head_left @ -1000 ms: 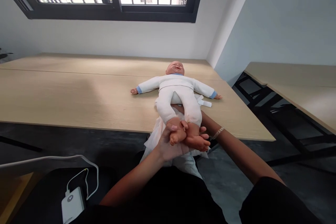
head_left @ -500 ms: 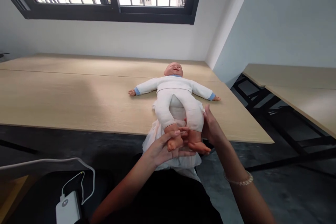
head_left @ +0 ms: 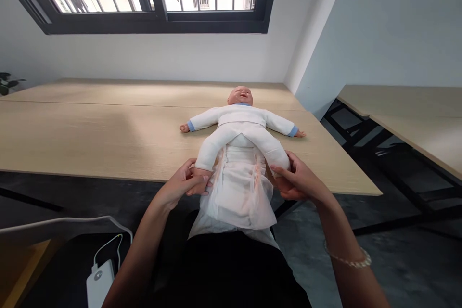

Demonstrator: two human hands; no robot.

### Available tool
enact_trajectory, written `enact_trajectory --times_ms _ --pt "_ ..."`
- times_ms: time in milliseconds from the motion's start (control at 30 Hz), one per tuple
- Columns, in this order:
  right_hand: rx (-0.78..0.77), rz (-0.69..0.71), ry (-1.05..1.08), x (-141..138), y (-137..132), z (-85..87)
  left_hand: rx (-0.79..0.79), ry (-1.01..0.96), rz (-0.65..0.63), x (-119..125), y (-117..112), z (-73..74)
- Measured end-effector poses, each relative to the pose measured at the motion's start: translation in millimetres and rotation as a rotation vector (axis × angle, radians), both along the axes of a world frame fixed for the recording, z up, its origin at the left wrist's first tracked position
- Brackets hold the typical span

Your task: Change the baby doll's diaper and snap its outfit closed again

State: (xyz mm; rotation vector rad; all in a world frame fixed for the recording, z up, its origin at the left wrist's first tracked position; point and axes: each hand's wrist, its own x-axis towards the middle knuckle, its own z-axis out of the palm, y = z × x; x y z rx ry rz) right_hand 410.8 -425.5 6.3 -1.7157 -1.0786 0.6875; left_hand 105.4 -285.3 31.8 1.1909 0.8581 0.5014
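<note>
A baby doll (head_left: 241, 118) in white clothes with blue cuffs lies on its back, head toward the window and arms spread. My left hand (head_left: 184, 182) is closed around the doll's foot and ankle on the left. On the other side, my right hand (head_left: 299, 178) grips the lower leg, its thumb on the white cloth, and mostly hides that foot. Between the spread legs an unfolded white diaper (head_left: 240, 187) with pinkish side ruffles runs from under the doll's bottom over the table's front edge toward my lap.
The doll rests on a light wooden table (head_left: 90, 139) against the wall. A second table (head_left: 415, 120) stands to the right across a gap. At lower left are a white power bank (head_left: 101, 284) with a cable and a yellow edge (head_left: 29, 274). A barred window (head_left: 155, 21) is above.
The doll's legs have been spread apart, and my hands have moved outward with them, my left hand to the left. More of the diaper now shows, lying flat between the legs.
</note>
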Motion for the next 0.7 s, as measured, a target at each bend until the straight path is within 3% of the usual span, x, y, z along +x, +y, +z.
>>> enact_trajectory --times_ms 67,167,233,333,467,567,633,700 --pt "0.039 -0.089 -0.201 -9.1 -3.7 -3.0 0.025 0.031 -0.003 -1.0 2.5 0.5" --pt "0.178 -0.21 -0.687 -44.2 -15.5 -1.6 0.032 0.025 -0.013 -0.5 2.9 -1.0" --pt "0.278 -0.038 -0.943 -75.7 -23.8 -1.9 0.031 0.008 -0.002 0.1 2.3 -2.6" --pt "0.297 0.284 -1.128 -112.5 -29.5 -10.4 0.037 -0.007 0.018 0.5 1.3 -4.8" --pt "0.259 0.353 -1.253 -117.8 -23.6 -19.2 0.032 -0.026 0.01 0.8 1.0 -8.9" --pt "0.421 0.262 -1.249 -102.2 -11.7 -0.9 0.057 -0.036 0.017 1.2 1.3 -12.1" --pt "0.545 0.19 -1.246 -90.0 3.7 23.1 0.081 -0.028 0.011 2.1 0.9 -13.2" --pt "0.572 0.173 -1.27 -76.2 29.6 49.7 0.122 -0.021 -0.01 4.3 -0.8 -13.7"
